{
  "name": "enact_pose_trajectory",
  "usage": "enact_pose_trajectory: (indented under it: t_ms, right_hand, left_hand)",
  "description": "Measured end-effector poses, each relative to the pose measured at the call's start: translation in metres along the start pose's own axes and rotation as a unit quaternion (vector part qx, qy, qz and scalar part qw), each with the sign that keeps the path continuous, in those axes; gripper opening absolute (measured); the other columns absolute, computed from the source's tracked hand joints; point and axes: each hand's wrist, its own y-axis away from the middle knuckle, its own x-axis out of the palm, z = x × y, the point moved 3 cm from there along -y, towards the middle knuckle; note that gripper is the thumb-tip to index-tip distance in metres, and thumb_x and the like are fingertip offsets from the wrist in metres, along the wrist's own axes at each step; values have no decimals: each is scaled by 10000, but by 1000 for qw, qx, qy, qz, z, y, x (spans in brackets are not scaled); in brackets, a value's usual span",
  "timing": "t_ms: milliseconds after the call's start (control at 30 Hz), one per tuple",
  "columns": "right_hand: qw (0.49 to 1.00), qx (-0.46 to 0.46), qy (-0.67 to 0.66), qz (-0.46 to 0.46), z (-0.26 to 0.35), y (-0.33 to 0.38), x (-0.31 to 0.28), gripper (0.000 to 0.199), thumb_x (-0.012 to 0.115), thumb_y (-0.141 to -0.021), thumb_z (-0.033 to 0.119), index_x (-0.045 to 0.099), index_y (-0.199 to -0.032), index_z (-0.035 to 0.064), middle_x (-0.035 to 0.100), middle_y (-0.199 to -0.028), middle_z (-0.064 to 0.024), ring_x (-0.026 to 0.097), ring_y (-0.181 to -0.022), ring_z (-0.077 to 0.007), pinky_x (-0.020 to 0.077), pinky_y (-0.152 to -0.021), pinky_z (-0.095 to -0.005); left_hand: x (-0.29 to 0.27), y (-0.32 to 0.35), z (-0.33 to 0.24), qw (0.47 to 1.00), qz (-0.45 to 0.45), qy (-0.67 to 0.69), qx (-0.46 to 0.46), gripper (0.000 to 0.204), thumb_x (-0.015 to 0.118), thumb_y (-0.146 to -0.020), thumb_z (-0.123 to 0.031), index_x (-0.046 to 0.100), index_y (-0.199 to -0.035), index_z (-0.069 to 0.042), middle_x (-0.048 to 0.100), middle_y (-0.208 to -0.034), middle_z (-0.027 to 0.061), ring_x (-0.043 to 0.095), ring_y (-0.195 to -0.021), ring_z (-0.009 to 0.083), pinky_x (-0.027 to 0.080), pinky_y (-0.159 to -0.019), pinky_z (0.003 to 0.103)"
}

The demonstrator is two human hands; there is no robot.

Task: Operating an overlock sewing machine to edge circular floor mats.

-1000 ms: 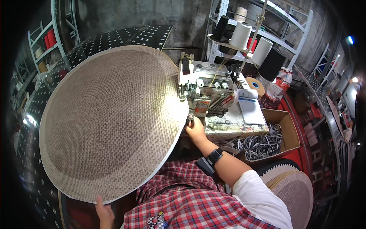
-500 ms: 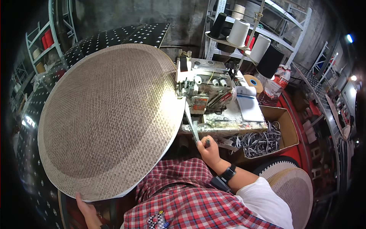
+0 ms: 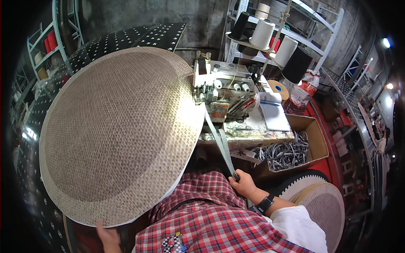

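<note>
A large round woven mat (image 3: 114,135), beige with a darker middle, lies tilted on the left, its right edge at the needle area of a sewing machine (image 3: 230,90). From there a pale binding strip (image 3: 219,141) runs down to my right hand (image 3: 244,184), which is closed on it. A small dark object sticks out of that fist; its kind is unclear. At the mat's near edge is my left hand (image 3: 109,237), thumb up by the rim and fingers loosely apart, slightly blurred.
A cardboard box (image 3: 318,143) of tangled grey strips stands right of the machine. Nearer me are stacked round mats (image 3: 322,202). Thread cones (image 3: 261,34) stand above, and a notepad (image 3: 274,116) lies on the machine table. A black studded tabletop (image 3: 162,36) extends behind the mat.
My right hand has moved down and to the right, drawing out a longer length of strip. The mat has turned or shifted slightly, and my left hand has moved right and lower along its edge.
</note>
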Motion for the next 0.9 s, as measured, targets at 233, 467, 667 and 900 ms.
enact_pose_trajectory:
  t_ms: [233, 467, 667, 900]
  right_hand:
    - [999, 10, 38, 24, -30, 34, -3, 212, 601, -699, 182, 475, -693, 12, 505, -607, -167, 509, -550, -313, 414, -514, -348]
    - [986, 97, 75, 112, -45, 64, -7, 224, 596, -691, 213, 503, -721, 12, 534, -633, -165, 535, -602, -322, 423, -560, -369]
    - [965, 146, 105, 191, -63, 99, -7, 237, 604, -671, 223, 528, -749, 13, 547, -646, -154, 548, -623, -295, 424, -579, -358]
    - [937, 185, 117, 272, -86, 135, -7, 245, 592, -648, 216, 566, -798, 24, 582, -705, -167, 565, -679, -301, 433, -623, -351]
  left_hand:
    - [-41, -14, -52, 983, -163, -50, 62, 559, 507, -791, -306, 341, -1201, 36, 418, -1199, 138, 408, -1099, 258, 300, -944, 346]
    - [-40, 22, -32, 987, -82, -131, 30, 538, 539, -781, -275, 357, -1186, 29, 460, -1150, 116, 480, -1015, 229, 381, -868, 330]
    - [-54, 12, -66, 996, -90, -2, 15, 541, 488, -803, -300, 332, -1218, 10, 412, -1208, 126, 418, -1090, 250, 326, -917, 344]
    - [-67, 16, -93, 988, -96, -98, 71, 403, 537, -788, -244, 444, -1096, -1, 487, -1091, 102, 463, -998, 193, 344, -874, 305]
